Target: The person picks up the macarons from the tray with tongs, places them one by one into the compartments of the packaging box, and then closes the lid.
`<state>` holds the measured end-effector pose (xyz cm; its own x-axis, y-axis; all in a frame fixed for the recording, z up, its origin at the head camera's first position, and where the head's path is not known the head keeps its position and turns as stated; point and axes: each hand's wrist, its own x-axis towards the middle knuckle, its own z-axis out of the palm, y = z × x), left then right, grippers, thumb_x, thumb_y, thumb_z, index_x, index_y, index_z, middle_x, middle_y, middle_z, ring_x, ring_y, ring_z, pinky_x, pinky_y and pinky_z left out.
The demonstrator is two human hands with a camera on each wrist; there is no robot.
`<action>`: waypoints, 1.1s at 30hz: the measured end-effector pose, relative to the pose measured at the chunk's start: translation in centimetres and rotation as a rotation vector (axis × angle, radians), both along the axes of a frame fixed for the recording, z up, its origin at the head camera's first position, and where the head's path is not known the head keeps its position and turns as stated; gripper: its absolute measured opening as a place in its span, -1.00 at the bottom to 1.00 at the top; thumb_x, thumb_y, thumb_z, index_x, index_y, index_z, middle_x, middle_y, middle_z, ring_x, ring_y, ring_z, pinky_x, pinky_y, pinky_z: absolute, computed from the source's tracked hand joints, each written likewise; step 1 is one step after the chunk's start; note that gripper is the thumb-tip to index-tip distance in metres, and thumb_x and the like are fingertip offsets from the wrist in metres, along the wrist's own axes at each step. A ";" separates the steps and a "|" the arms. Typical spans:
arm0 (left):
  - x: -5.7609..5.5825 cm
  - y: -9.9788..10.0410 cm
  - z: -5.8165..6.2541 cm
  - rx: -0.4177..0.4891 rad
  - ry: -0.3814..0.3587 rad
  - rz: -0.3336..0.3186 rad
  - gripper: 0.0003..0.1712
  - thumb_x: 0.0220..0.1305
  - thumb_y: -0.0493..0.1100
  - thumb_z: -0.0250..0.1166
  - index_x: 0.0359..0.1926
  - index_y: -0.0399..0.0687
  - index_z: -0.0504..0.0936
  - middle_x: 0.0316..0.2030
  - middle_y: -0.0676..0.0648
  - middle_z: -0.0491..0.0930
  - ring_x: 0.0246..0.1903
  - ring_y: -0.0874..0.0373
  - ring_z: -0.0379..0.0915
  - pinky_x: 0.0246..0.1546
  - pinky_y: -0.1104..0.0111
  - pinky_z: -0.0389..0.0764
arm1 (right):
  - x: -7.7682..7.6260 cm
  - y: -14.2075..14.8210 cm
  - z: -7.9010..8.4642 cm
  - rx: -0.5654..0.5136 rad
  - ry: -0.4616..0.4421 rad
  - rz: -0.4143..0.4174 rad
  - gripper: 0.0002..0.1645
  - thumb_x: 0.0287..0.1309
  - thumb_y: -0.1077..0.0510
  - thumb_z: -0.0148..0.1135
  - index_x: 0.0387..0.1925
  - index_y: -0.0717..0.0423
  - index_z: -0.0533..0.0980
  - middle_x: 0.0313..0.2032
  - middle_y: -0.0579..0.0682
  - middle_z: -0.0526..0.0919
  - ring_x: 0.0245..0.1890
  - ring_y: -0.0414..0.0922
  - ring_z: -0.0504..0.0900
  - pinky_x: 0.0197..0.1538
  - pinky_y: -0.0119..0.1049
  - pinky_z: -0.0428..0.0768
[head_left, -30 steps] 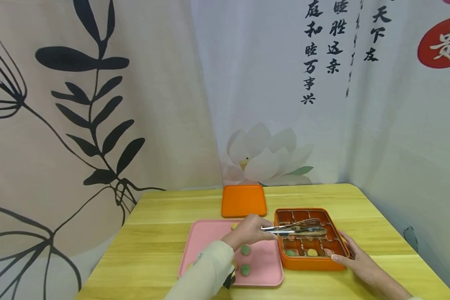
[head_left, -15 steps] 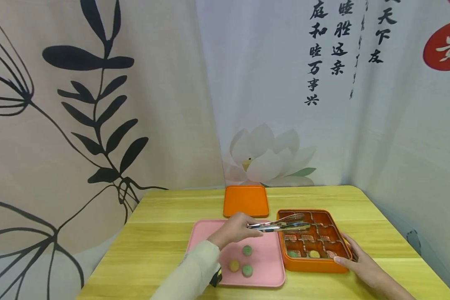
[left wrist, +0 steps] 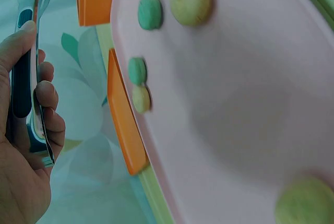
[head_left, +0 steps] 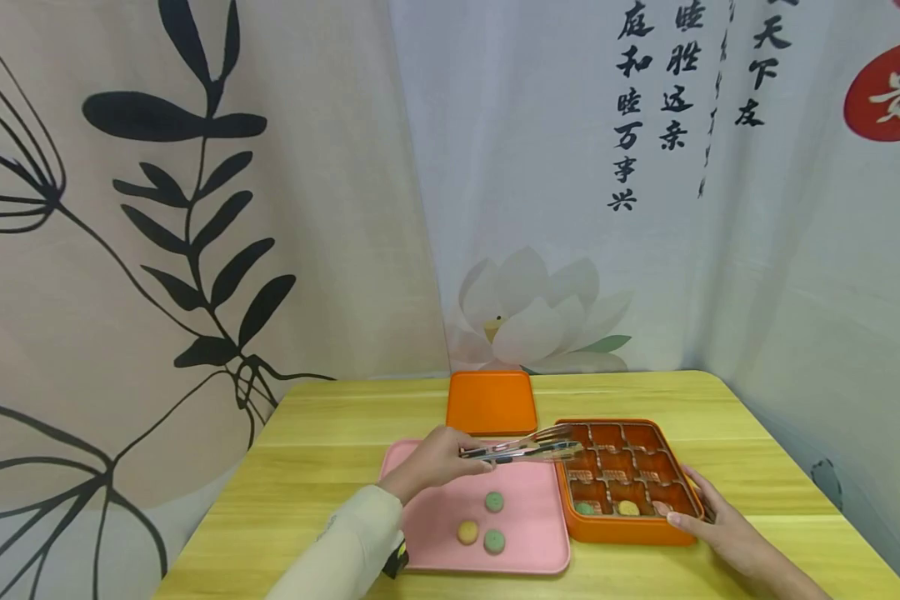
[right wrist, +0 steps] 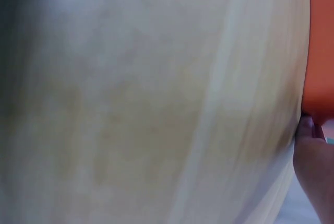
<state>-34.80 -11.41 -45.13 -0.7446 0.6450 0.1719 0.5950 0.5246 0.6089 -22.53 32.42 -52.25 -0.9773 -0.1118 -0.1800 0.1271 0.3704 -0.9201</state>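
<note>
Metal tongs [head_left: 528,447] with dark grips are held in my left hand [head_left: 431,462], above the pink tray [head_left: 528,546]. Their tips reach over the left edge of the orange divided box [head_left: 630,532], and I see nothing between them. On the tray lie a yellow macaron [head_left: 467,532], a green macaron [head_left: 494,542] and another green macaron [head_left: 493,502]. The left wrist view shows more, including a yellow macaron [left wrist: 305,205] at the lower right. My right hand [head_left: 723,525] grips the box's front right corner. Green, yellow and pink macarons sit in its front compartments.
An orange lid [head_left: 492,402] lies flat behind the tray. All of it stands on a wood-grain table [head_left: 307,467], with a printed curtain [head_left: 345,208] hanging behind the far edge.
My left hand has drawn back left with the tongs, from over the box toward the tray, uncovering the yellow macaron. My right hand stays at the box corner.
</note>
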 end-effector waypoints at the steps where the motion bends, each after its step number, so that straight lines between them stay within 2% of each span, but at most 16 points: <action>1: 0.0 -0.5 0.0 0.001 0.001 -0.001 -0.90 0.18 0.00 0.47 -0.32 0.13 0.80 -0.65 0.24 0.43 -0.66 0.34 0.16 -0.62 0.46 0.21 | 0.0 0.0 0.0 -0.002 -0.001 0.002 0.09 0.44 0.00 0.10 0.54 0.15 -0.45 0.44 0.53 -0.27 0.40 0.47 -0.11 0.26 0.26 0.26; 4: 0.1 -2.1 -0.1 0.006 -0.003 0.009 -0.89 0.19 -0.03 0.47 -0.25 0.14 0.81 -0.59 0.24 0.49 -0.66 0.34 0.18 -0.63 0.46 0.23 | 0.0 -0.1 0.1 0.003 0.004 0.005 0.09 0.44 0.01 0.10 0.53 0.16 -0.46 0.44 0.54 -0.29 0.41 0.48 -0.14 0.26 0.27 0.25; 7: 0.3 -4.0 -0.2 0.017 -0.037 0.039 -0.86 0.20 -0.04 0.46 -0.21 0.14 0.80 -0.57 0.20 0.49 -0.66 0.33 0.20 -0.62 0.46 0.25 | 0.0 -0.1 0.0 0.008 0.011 0.011 0.08 0.44 0.03 0.10 0.53 0.17 -0.45 0.43 0.55 -0.30 0.40 0.49 -0.17 0.25 0.27 0.25; 11: 0.7 -6.6 -0.3 0.018 -0.059 0.071 -0.94 0.22 -0.03 0.44 -0.32 0.15 0.75 -0.59 0.19 0.46 -0.64 0.33 0.21 -0.60 0.46 0.27 | -0.1 -0.1 0.0 0.012 0.009 0.013 0.08 0.44 0.03 0.10 0.53 0.17 -0.45 0.43 0.56 -0.28 0.39 0.50 -0.13 0.24 0.26 0.29; 16: 1.1 -9.9 -0.6 0.017 -0.005 0.073 -0.82 0.23 -0.04 0.42 -0.47 0.10 0.65 -0.62 0.19 0.40 -0.63 0.36 0.18 -0.59 0.48 0.26 | 0.0 -0.1 0.0 0.016 -0.001 0.005 0.10 0.43 0.01 0.11 0.53 0.16 -0.46 0.42 0.57 -0.27 0.39 0.50 -0.09 0.24 0.26 0.30; 18: 1.4 -11.3 -0.8 0.024 -0.019 0.089 -0.83 0.23 -0.02 0.42 -0.46 0.11 0.66 -0.63 0.19 0.41 -0.63 0.37 0.19 -0.60 0.48 0.27 | 0.0 -0.1 0.0 0.013 -0.001 0.006 0.10 0.44 0.01 0.11 0.53 0.15 -0.46 0.43 0.56 -0.29 0.39 0.50 -0.11 0.24 0.27 0.28; 21: 2.1 -13.3 -1.0 0.026 -0.050 0.133 -0.84 0.23 -0.01 0.42 -0.44 0.10 0.68 -0.62 0.19 0.45 -0.63 0.38 0.22 -0.61 0.48 0.32 | -0.1 -0.1 -0.1 0.006 -0.002 0.008 0.09 0.44 0.02 0.09 0.53 0.15 -0.47 0.43 0.56 -0.31 0.40 0.49 -0.14 0.25 0.27 0.27; 25: 3.3 -16.1 -1.2 0.028 -0.087 0.185 -0.84 0.22 0.02 0.42 -0.32 0.06 0.76 -0.57 0.17 0.52 -0.61 0.36 0.27 -0.61 0.46 0.37 | -0.2 -0.1 -0.2 0.004 -0.001 0.011 0.08 0.44 0.02 0.09 0.53 0.15 -0.46 0.43 0.56 -0.31 0.40 0.49 -0.14 0.25 0.26 0.27; 29: 4.7 -18.9 -1.7 0.053 -0.113 0.186 -0.76 0.22 0.00 0.42 -0.19 -0.03 0.79 -0.54 0.16 0.54 -0.61 0.37 0.27 -0.63 0.46 0.37 | -0.2 0.0 -0.1 0.015 -0.006 0.011 0.10 0.44 0.01 0.10 0.53 0.15 -0.47 0.42 0.57 -0.31 0.39 0.50 -0.16 0.25 0.31 0.24; 33: 6.1 -21.3 -2.4 0.083 -0.147 0.178 -0.74 0.21 -0.05 0.43 -0.18 -0.12 0.78 -0.58 0.18 0.50 -0.64 0.40 0.23 -0.67 0.49 0.33 | -0.1 0.1 -0.1 0.063 0.005 0.002 0.09 0.44 -0.01 0.11 0.53 0.18 -0.44 0.41 0.59 -0.16 0.37 0.49 0.00 0.21 0.28 0.31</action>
